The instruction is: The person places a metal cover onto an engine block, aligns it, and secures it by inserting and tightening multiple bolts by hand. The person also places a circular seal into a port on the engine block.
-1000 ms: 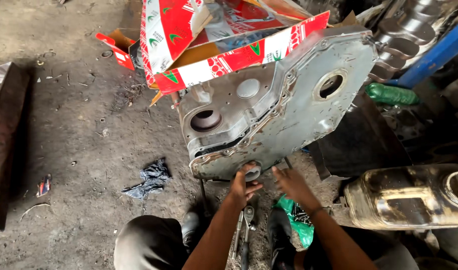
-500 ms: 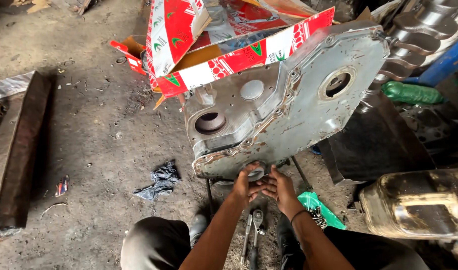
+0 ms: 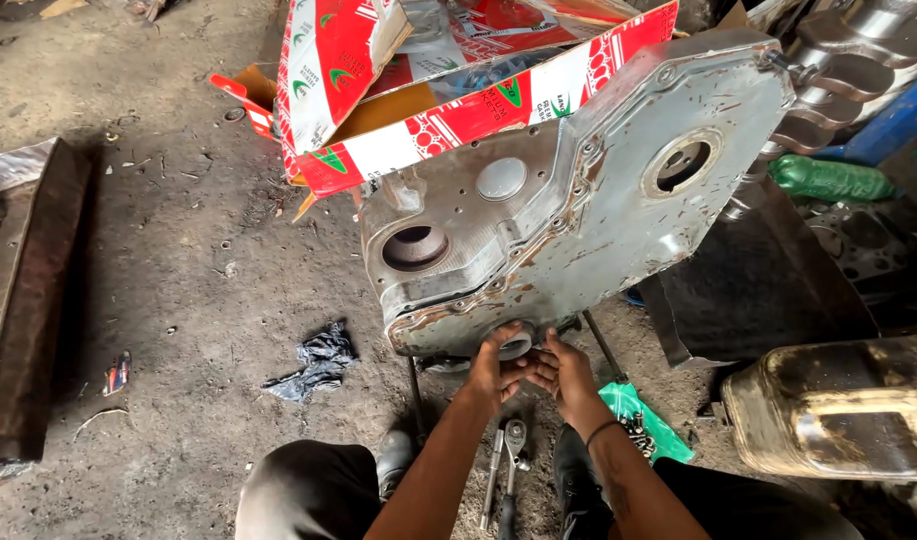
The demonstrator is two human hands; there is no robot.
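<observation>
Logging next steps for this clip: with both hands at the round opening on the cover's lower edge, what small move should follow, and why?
Probably press the ring squarely into the metal cover. The left hand cups it from below and the right hand meets it alongside, so it looks positioned but not clearly seated.

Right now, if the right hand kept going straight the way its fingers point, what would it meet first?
The right hand points up-left at the round opening in the grey metal cover's lower edge. It would probably meet that opening's rim first; the fingertips look already against it.

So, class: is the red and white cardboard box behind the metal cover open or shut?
Open. The red and white box has its flaps folded outward, and its inside shows, with pale packaging in it, behind the grey metal cover.
</observation>
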